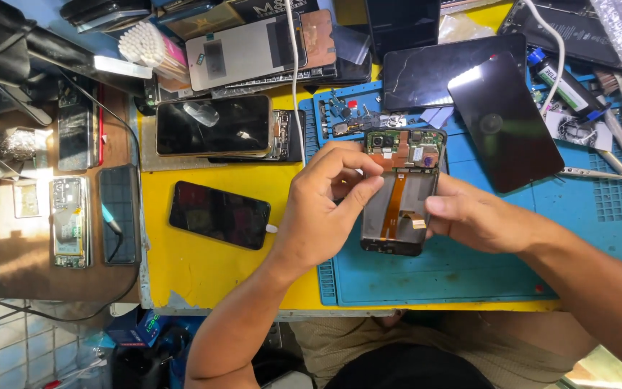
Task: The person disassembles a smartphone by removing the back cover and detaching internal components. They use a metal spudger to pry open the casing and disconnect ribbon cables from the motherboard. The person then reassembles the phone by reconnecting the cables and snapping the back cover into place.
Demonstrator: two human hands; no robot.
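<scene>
Opened smartphone [400,193]: long axis running away from the person; left hand [323,209] and right hand [469,216] fingers are gripping its opposite long edges above the blue mat [462,274].

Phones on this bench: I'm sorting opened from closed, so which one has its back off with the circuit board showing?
The opened phone held between the left hand and right hand: green board and orange ribbon cable exposed. The dark phone on the yellow mat shows only glass.

Dark phone screen [219,215] lies near-left on yellow; black screen panel [505,122] lies far-right on blue mat [469,274]
</scene>
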